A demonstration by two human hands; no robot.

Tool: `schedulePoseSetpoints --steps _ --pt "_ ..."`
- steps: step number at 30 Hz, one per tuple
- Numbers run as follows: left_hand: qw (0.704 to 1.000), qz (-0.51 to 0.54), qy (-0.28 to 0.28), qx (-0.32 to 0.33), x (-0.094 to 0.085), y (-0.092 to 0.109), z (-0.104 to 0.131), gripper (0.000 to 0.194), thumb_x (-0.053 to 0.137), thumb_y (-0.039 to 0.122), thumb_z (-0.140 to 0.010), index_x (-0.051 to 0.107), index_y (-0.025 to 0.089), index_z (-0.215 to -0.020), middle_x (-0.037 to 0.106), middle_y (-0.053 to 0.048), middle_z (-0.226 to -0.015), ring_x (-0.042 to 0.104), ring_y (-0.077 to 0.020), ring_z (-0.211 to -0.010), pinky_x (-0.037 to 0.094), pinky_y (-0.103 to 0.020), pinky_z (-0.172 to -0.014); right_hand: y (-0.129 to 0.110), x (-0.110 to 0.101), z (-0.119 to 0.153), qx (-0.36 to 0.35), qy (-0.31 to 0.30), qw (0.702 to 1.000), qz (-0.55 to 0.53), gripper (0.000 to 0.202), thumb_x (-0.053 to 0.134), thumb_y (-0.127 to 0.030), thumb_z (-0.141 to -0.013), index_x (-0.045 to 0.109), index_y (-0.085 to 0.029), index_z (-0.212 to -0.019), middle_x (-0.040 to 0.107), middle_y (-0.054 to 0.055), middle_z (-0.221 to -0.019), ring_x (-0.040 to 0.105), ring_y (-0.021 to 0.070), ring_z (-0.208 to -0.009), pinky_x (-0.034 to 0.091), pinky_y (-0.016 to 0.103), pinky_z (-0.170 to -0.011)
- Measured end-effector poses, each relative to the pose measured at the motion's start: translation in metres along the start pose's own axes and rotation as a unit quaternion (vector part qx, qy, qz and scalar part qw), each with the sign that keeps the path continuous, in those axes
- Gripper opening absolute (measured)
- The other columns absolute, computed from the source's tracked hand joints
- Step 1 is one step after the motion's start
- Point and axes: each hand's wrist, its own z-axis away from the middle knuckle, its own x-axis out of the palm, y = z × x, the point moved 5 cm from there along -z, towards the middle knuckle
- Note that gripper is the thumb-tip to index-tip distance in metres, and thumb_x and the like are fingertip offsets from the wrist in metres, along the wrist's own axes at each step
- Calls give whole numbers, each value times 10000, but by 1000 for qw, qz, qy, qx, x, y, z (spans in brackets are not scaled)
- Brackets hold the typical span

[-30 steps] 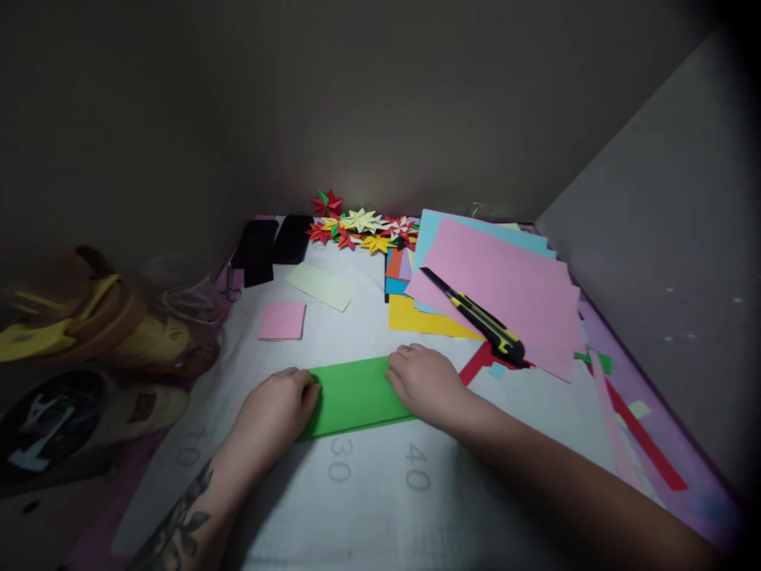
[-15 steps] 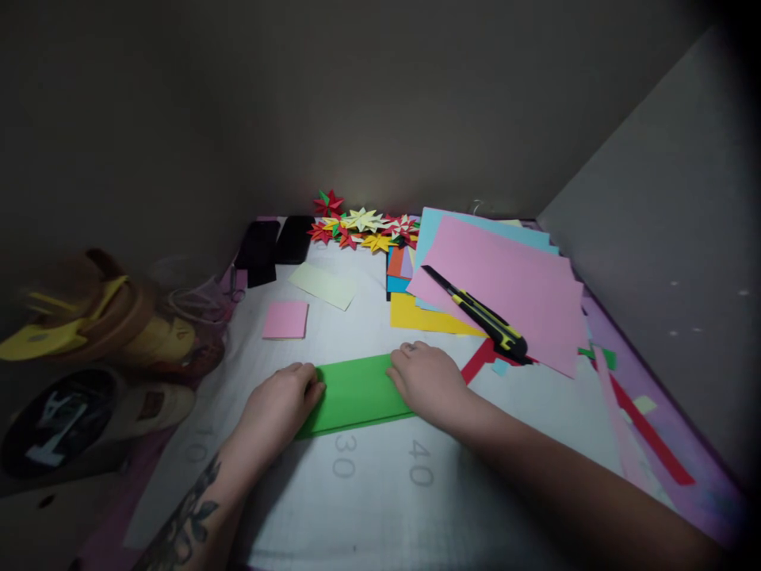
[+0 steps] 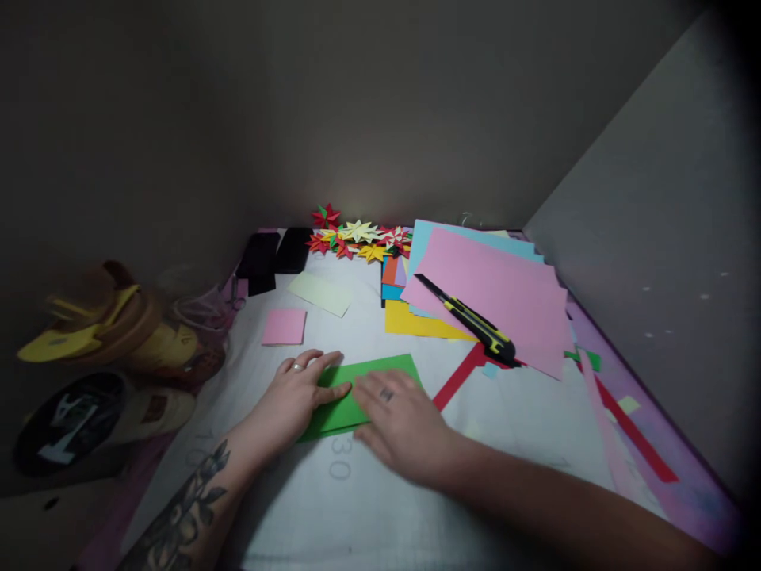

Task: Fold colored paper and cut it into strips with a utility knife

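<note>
A folded green paper [image 3: 392, 369] lies on the white mat [image 3: 380, 507] with numbers on it, near its middle. My left hand [image 3: 300, 396] rests on the paper's left end, fingers apart. Flat on the middle and right part of the paper is my right hand [image 3: 398, 416], slightly blurred, its fingers stretched out. Part of the green sheet is hidden under both hands. Behind it are a small pink square [image 3: 284, 327] and a pale green sheet [image 3: 321, 293].
A black and yellow cutter [image 3: 476, 321] lies on pink sheets [image 3: 505, 285] at the right. Folded paper stars [image 3: 360, 232] and dark phones [image 3: 294, 250] are at the back. Cups [image 3: 143, 337] stand left, red strips [image 3: 636, 432] lie right.
My right hand has moved left from the paper's right end onto its middle, fingers now flat. My left hand's fingers have spread over the paper. The view has shifted slightly.
</note>
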Motion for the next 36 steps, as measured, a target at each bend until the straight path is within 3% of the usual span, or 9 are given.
schedulePoseSetpoints --steps 3,6,13,16,20,24,28,33,36 --pt "1000 2 -16 -8 -4 1 -2 327 500 274 -912 623 423 -1175 355 -1 -1492 304 -317 -1293 252 -498 -1014 -30 20 8 -33 -94 994 -50 740 460 -591 -875 460 -21 -1347 436 204 -1413 352 327 -1325 308 458 -1075" --pt "999 1 -30 -19 -4 0 -2 344 484 243 -912 626 422 -1169 342 9 -1501 304 -317 -1293 258 -489 -1005 -32 32 21 2 -136 989 -62 833 471 -633 -847 410 7 -1378 369 219 -1445 285 344 -1366 296 470 -1100" --pt "1000 16 -8 -2 4 -9 -6 369 445 220 -917 635 437 -1147 328 25 -1505 317 -330 -1274 267 -480 -990 22 21 79 83 -44 995 38 704 523 -578 -849 517 -53 -1319 474 193 -1371 412 349 -1296 349 499 -1068" --pt "1000 20 -8 9 2 -10 -9 340 427 260 -934 651 425 -1128 331 29 -1504 317 -328 -1274 233 -485 -1011 33 16 90 97 -5 992 77 642 550 -551 -846 575 -63 -1262 522 184 -1330 421 365 -1285 354 526 -1050" --pt "998 24 -22 46 -5 -5 -11 378 378 256 -951 621 453 -1163 298 37 -1522 326 -311 -1274 218 -457 -1016 17 18 68 53 -28 996 61 602 544 -535 -857 595 -77 -1244 534 160 -1323 398 363 -1301 330 525 -1064" --pt "996 32 -65 45 -14 -1 -15 332 399 326 -945 634 440 -1150 306 36 -1519 335 -299 -1262 217 -441 -1016 -27 30 26 -39 -125 991 -9 650 482 -525 -895 505 -36 -1323 459 180 -1389 377 323 -1323 332 456 -1080" --pt "993 39 -102 43 -20 1 -19 281 469 348 -908 685 414 -1075 303 42 -1519 312 -299 -1278 214 -428 -1029 -64 40 -5 -105 -170 978 -55 696 474 -534 -892 449 -19 -1360 430 198 -1413 342 333 -1340 283 461 -1104" --pt "993 45 -103 46 -21 -3 -19 386 518 172 -843 673 435 -1080 326 46 -1504 330 -297 -1279 236 -442 -1029 -81 47 -15 -155 -130 975 -96 701 469 -532 -891 384 -60 -1402 393 179 -1452 315 312 -1353 256 449 -1107" --pt "993 32 -92 61 -20 -3 -18 443 512 128 -837 657 453 -1101 339 25 -1497 350 -317 -1271 255 -468 -1015 -91 42 -4 -280 -109 944 -137 568 430 -460 -933 397 -125 -1390 466 97 -1418 387 202 -1306 283 335 -1089"
